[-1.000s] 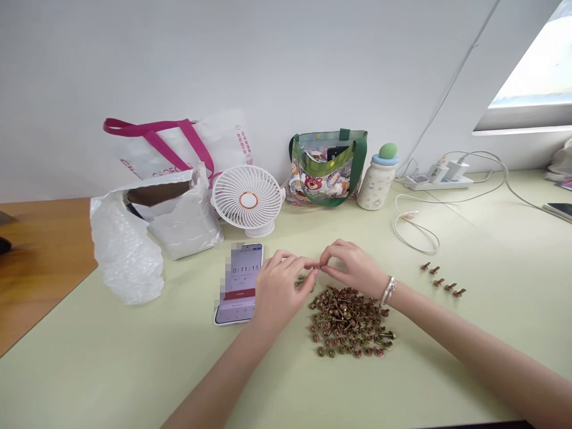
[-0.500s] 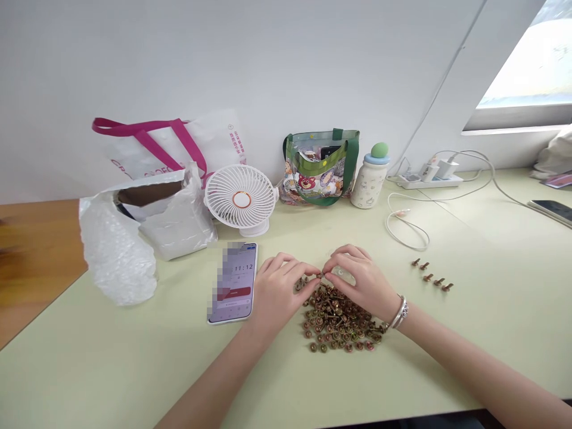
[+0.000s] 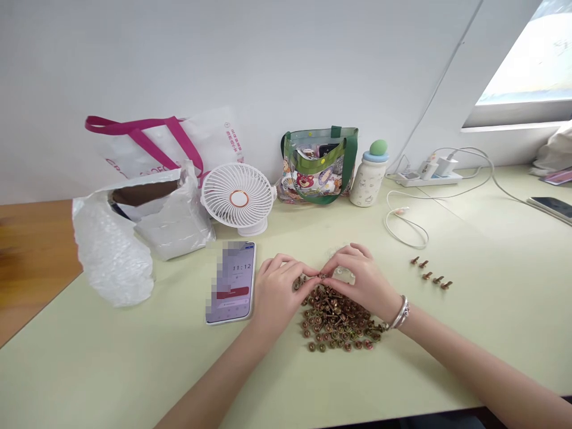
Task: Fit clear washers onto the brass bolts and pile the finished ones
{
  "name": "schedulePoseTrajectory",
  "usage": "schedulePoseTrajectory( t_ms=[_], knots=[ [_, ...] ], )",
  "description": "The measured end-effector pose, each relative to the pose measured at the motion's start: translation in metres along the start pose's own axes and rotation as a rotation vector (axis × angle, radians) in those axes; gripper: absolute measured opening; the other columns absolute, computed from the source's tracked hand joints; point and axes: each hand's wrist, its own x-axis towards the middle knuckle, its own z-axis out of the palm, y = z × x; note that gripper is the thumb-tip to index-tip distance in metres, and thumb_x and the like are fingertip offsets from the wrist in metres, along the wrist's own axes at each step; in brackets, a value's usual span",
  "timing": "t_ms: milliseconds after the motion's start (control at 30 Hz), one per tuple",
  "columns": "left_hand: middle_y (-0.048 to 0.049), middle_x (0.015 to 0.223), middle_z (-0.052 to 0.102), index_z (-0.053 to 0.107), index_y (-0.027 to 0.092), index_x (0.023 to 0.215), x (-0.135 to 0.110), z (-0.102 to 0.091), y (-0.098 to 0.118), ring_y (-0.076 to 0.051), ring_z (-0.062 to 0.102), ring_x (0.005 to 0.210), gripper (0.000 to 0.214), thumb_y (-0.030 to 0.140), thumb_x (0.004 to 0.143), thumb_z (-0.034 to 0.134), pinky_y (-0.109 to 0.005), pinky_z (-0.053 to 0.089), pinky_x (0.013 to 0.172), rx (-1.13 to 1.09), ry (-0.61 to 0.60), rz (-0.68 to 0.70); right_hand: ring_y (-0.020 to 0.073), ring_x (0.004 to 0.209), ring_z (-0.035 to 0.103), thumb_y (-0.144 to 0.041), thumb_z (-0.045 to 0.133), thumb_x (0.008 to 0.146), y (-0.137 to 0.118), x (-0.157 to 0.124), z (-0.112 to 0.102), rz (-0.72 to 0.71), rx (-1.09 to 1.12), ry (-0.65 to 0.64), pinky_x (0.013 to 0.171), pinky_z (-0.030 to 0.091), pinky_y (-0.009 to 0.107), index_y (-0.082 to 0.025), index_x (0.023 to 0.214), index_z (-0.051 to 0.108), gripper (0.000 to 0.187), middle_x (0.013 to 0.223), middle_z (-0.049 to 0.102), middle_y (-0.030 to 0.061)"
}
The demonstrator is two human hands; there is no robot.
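My left hand (image 3: 277,287) and my right hand (image 3: 361,280) meet fingertip to fingertip just above the far edge of a pile of small brass-coloured screws and nuts (image 3: 339,322). Both pinch a small brass piece (image 3: 322,276) between them, fingers curled. A silver bracelet (image 3: 400,311) sits on my right wrist. A short row of several finished screws (image 3: 431,274) lies apart on the pale green table (image 3: 134,369), to the right of the pile.
A phone (image 3: 232,281) showing a timer lies left of my hands. Behind stand a white desk fan (image 3: 238,199), bubble-wrap bags (image 3: 111,250), a pink-handled bag (image 3: 165,143), a green tote (image 3: 318,167), a bottle (image 3: 370,176), a power strip (image 3: 429,174) and a cable (image 3: 404,226).
Both hands have lowered a little onto the far edge of the pile, still pinched together. The camera view shifted slightly right. The timer advanced one second.
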Motion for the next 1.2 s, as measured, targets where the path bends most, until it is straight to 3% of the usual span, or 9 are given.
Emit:
schedulePoseTrajectory(
  t_ms=[167, 300, 500, 800, 900, 1033, 1200],
  knots=[
    [0.0058, 0.078, 0.066, 0.06, 0.025, 0.076, 0.0018, -0.0008, 0.003, -0.016, 0.054, 0.082, 0.012, 0.035, 0.081, 0.057, -0.031, 0.037, 0.073, -0.046, -0.083, -0.062, 0.0221, 0.103, 0.049, -0.022, 0.053, 0.084, -0.0001, -0.0015, 0.0013, -0.196, -0.122, 0.032, 0.087, 0.038, 0.037, -0.022, 0.084, 0.056, 0.003, 0.085, 0.064, 0.0019],
    [0.0059, 0.078, 0.065, 0.059, 0.024, 0.078, 0.0026, -0.0014, 0.0038, -0.015, 0.054, 0.082, 0.008, 0.031, 0.081, 0.058, -0.029, 0.038, 0.072, -0.087, -0.071, -0.066, 0.0223, 0.102, 0.047, -0.026, 0.054, 0.083, -0.0008, 0.0001, -0.0029, -0.09, 0.005, -0.003, 0.084, 0.042, 0.037, -0.022, 0.096, 0.055, 0.013, 0.092, 0.063, 0.0046],
    [0.0047, 0.078, 0.065, 0.06, 0.024, 0.081, 0.0017, -0.0015, 0.0039, -0.016, 0.053, 0.082, 0.009, 0.031, 0.082, 0.056, -0.03, 0.039, 0.073, -0.104, -0.055, -0.027, 0.0189, 0.091, 0.051, -0.026, 0.046, 0.088, -0.0005, 0.0021, -0.0062, 0.016, 0.155, -0.12, 0.077, 0.045, 0.034, -0.022, 0.087, 0.058, 0.012, 0.082, 0.062, 0.0032],
    [0.004, 0.079, 0.063, 0.058, 0.023, 0.08, 0.0023, 0.0012, 0.0034, -0.016, 0.053, 0.081, 0.007, 0.029, 0.083, 0.055, -0.03, 0.039, 0.071, -0.077, -0.12, -0.062, 0.0214, 0.096, 0.051, -0.027, 0.055, 0.083, 0.0004, -0.0019, 0.0012, -0.106, -0.097, 0.013, 0.082, 0.041, 0.038, -0.021, 0.089, 0.055, 0.008, 0.085, 0.062, 0.0048],
    [0.0039, 0.08, 0.063, 0.057, 0.023, 0.08, 0.0024, 0.0003, 0.0034, -0.015, 0.053, 0.082, 0.006, 0.027, 0.083, 0.054, -0.03, 0.039, 0.073, -0.091, -0.109, -0.051, 0.0215, 0.098, 0.05, -0.031, 0.051, 0.085, -0.0009, -0.0007, -0.0019, -0.057, -0.049, -0.048, 0.083, 0.041, 0.038, -0.021, 0.095, 0.055, 0.014, 0.092, 0.063, 0.0055],
    [0.0036, 0.08, 0.063, 0.057, 0.023, 0.081, 0.0018, -0.0007, 0.0034, -0.015, 0.053, 0.082, 0.009, 0.03, 0.084, 0.053, -0.03, 0.039, 0.074, -0.089, -0.099, -0.031, 0.0182, 0.09, 0.052, -0.027, 0.041, 0.09, -0.0002, 0.0021, -0.0052, 0.018, 0.111, -0.159, 0.078, 0.044, 0.033, -0.022, 0.085, 0.057, 0.018, 0.081, 0.063, 0.0029],
    [0.0035, 0.081, 0.063, 0.057, 0.023, 0.081, 0.002, -0.0008, 0.004, -0.016, 0.053, 0.083, 0.01, 0.031, 0.084, 0.053, -0.031, 0.038, 0.074, -0.071, -0.123, -0.048, 0.0183, 0.085, 0.054, -0.026, 0.056, 0.081, 0.0022, 0.0016, -0.0016, 0.02, 0.099, -0.075, 0.076, 0.045, 0.033, -0.022, 0.086, 0.057, 0.006, 0.082, 0.063, 0.0029]
  ],
)
